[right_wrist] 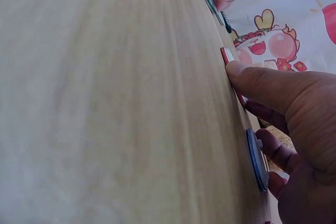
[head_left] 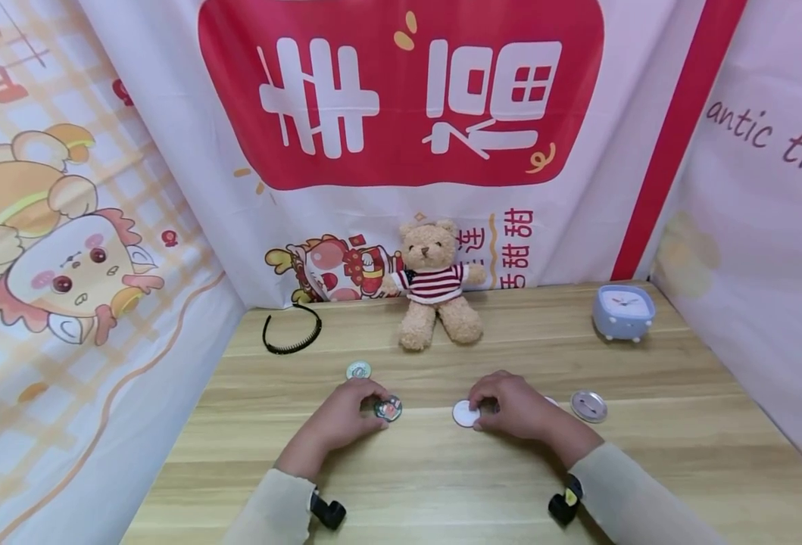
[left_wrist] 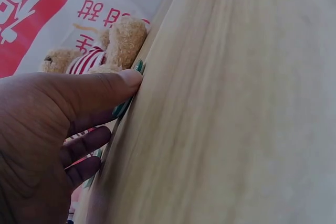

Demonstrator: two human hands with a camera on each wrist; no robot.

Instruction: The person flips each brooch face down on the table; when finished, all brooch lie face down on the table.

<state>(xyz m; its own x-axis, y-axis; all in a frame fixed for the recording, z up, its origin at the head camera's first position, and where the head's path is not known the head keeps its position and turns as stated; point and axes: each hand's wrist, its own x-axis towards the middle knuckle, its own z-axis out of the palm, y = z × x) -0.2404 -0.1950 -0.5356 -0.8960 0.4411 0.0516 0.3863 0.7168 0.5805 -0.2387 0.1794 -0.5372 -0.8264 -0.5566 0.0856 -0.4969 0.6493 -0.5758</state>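
Observation:
My left hand (head_left: 349, 415) pinches a round, dark green-rimmed button badge (head_left: 388, 409) by its edges, thumb on the near side. In the left wrist view the thumb lies against the green rim (left_wrist: 122, 109). Just beyond that hand lies a pale green badge (head_left: 358, 369). My right hand (head_left: 515, 407) grips a white round badge (head_left: 466, 414) between thumb and fingers; its edge (right_wrist: 226, 56) looks red in the right wrist view. Behind that hand a silver-backed pin badge (head_left: 588, 406) lies pin side up. Another pale disc (head_left: 551, 401) is mostly hidden by the right hand.
A teddy bear (head_left: 429, 286) in a striped shirt sits at the back of the wooden table (head_left: 428, 484). A black headband (head_left: 293, 350) lies back left, and a blue clock (head_left: 622, 312) stands back right. Printed cloths (head_left: 162, 151) hang around three sides.

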